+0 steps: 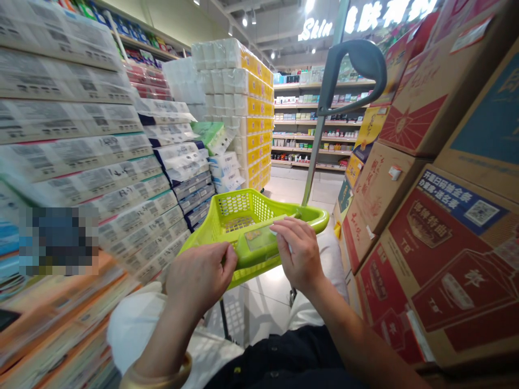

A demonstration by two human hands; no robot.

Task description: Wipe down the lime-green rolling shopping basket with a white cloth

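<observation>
In the head view a lime-green shopping basket (pixel 237 208), with perforated walls, stands tilted in front of my legs. My left hand (pixel 201 273) is closed around the left part of its thick green handle. Over the handle's right part lies my right hand (pixel 298 248), its fingers stretched out and touching the green plastic, the thumb held apart. A clear label panel (pixel 257 237) shows on the handle between the two hands. From the basket's right end rises a grey metal pole (pixel 314 162), topped by a dark grey loop grip (pixel 330 81).
Stacked tissue packs (pixel 77 121) line the left side. Farther back stands a tall pile of yellow-and-white paper packs (pixel 253 127). Cardboard cartons (pixel 458 243) crowd close on the right. A pale tiled aisle floor (pixel 286 183) leads to stocked shelves (pixel 310 124).
</observation>
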